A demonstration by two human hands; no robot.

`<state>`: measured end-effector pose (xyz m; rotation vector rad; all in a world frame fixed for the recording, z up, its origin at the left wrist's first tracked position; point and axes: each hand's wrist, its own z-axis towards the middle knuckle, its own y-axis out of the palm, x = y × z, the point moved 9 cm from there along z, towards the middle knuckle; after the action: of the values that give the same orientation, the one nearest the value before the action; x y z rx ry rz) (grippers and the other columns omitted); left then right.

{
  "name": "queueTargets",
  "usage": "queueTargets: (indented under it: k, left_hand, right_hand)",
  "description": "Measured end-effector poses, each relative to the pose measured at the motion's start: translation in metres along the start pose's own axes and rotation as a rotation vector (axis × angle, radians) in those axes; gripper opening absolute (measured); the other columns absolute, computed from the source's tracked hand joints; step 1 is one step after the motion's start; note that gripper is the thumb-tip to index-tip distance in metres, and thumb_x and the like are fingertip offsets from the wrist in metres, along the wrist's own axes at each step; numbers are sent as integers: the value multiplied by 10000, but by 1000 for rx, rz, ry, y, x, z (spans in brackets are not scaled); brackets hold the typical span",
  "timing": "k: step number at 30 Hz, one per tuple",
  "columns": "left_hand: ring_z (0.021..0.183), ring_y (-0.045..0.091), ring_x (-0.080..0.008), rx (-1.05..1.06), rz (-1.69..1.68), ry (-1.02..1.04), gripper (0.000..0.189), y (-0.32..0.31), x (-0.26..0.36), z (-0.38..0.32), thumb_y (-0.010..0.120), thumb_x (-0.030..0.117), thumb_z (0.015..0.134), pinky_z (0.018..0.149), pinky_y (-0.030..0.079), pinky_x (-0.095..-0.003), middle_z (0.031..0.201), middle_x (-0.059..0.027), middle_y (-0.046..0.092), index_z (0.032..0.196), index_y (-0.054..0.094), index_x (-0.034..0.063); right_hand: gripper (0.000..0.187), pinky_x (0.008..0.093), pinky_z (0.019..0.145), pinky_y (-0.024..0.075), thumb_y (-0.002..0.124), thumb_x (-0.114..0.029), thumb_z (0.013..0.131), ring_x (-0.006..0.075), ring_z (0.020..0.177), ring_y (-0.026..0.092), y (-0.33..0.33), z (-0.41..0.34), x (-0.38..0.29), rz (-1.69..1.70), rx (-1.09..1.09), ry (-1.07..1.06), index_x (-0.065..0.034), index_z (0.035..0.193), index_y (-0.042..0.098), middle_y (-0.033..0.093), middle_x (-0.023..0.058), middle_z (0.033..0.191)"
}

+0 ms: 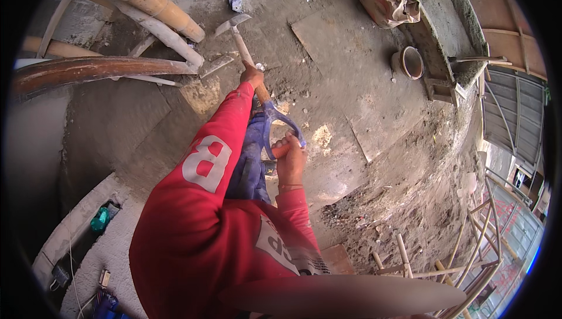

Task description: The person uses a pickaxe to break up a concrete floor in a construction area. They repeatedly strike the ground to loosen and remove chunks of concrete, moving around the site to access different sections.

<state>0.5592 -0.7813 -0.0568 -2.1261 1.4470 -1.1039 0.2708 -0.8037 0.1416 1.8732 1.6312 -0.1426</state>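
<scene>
A long-handled shovel with a wooden shaft (244,49) and a blue D-shaped grip (267,121) slants up and away before me. My left hand (252,76) is wrapped around the shaft's lower part, above the grip in the picture. At the orange crossbar of the D-grip, my right hand (290,154) is closed, nearer my body. The metal blade (232,23) lies at the far end, over or on the grey ground; contact cannot be told. Both arms wear red sleeves.
Bamboo poles (164,9) and a curved brown beam (105,68) stand left. A bucket (408,63), a crumpled paper sack (390,5) and a cement-coated trough (476,33) are right. Flat boards (347,33) lie on the ground. Rubble and bamboo framing (474,231) stand lower right.
</scene>
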Motion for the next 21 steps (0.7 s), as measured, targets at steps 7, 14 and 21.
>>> queueTargets:
  k: [7,14,21]
  left_hand:
    - [857,686,-460,-145,-14,108,1009,90,-38,-132,575,272,880,749,558,-505,947,-333,678,1533,-156,33]
    - [790,689,-442,-291,-113,63,1037,146,-54,-259,584,262,875,672,566,-501,903,-306,684,1534,-193,73]
    - [807,702,-429,-244,77,145,960,111,-53,-192,594,310,895,686,571,-490,900,-284,693,1537,-42,-13]
  right_hand:
    - [125,320,540,449,582,-14,893,149,561,490,-114,-100,-27,-89,246,-66,-15,1017,564,480,11,676]
    - [25,318,414,396,545,-53,868,124,407,362,-205,-180,-56,-101,520,-98,-49,845,538,360,-19,532]
    - [115,356,497,424,548,-77,874,132,464,354,-194,-125,18,78,412,-2,-70,768,505,362,-9,558]
